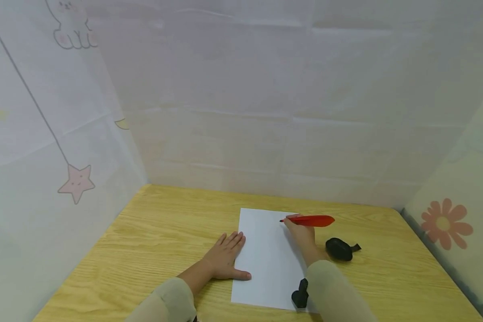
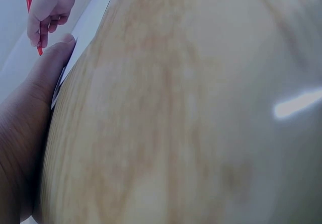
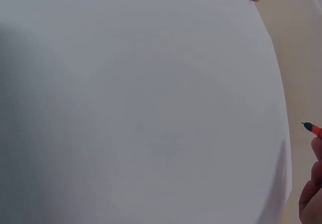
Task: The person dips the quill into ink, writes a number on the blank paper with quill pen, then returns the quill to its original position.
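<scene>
A white sheet of paper (image 1: 265, 264) lies on the wooden table. My left hand (image 1: 225, 257) rests flat at its left edge, fingers spread and thumb on the sheet. Over the sheet's upper right, my right hand (image 1: 302, 232) pinches a red feather pen (image 1: 315, 221). Its dark tip points left and the feather extends right. From the right wrist, the pen (image 3: 315, 129) and curled fingers (image 3: 313, 199) appear at the right edge. Whether the tip touches the paper I cannot tell. The left wrist view shows my left thumb (image 2: 63, 50) near the pen hand.
A rounded black object (image 1: 339, 249) with a short stub lies right of my right wrist. A small black piece (image 1: 300, 295) sits beside the right sleeve, over the paper's lower part. Printed white cloth (image 1: 265, 112) hangs behind the wooden table (image 1: 165, 232) and along its sides.
</scene>
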Motion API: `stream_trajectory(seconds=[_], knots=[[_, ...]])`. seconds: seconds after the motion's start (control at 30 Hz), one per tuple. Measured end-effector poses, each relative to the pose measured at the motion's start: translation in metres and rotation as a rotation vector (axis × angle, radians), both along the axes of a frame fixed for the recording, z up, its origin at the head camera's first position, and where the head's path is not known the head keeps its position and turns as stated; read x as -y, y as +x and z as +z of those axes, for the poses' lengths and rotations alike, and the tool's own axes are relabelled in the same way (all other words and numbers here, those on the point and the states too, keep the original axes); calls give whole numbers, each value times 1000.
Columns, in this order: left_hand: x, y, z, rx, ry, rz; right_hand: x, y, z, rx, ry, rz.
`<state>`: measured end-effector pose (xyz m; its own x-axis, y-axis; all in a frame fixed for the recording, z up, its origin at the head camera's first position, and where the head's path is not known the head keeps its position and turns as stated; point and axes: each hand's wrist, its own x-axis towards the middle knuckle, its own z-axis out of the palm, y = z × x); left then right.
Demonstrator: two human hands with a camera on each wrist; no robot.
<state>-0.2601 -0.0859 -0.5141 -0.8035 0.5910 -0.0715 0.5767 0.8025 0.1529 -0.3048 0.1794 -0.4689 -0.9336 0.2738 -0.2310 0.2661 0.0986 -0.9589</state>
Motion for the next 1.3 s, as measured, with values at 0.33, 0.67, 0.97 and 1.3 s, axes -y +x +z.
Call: stream_trajectory(seconds=[0.33,0.67,0.97,1.3], knots=[[1,1,0,-3,15,-4,5,2,1,62,-36,-15],[0,3,4,-6,5,-5,10,-1,-6,53,-79,-41],[-1,6,11,18,15,-11,11,-2,-8,70,-66,-49],[-1,7,12,15,16,-10,11,-6,-11,84,-14,-71]])
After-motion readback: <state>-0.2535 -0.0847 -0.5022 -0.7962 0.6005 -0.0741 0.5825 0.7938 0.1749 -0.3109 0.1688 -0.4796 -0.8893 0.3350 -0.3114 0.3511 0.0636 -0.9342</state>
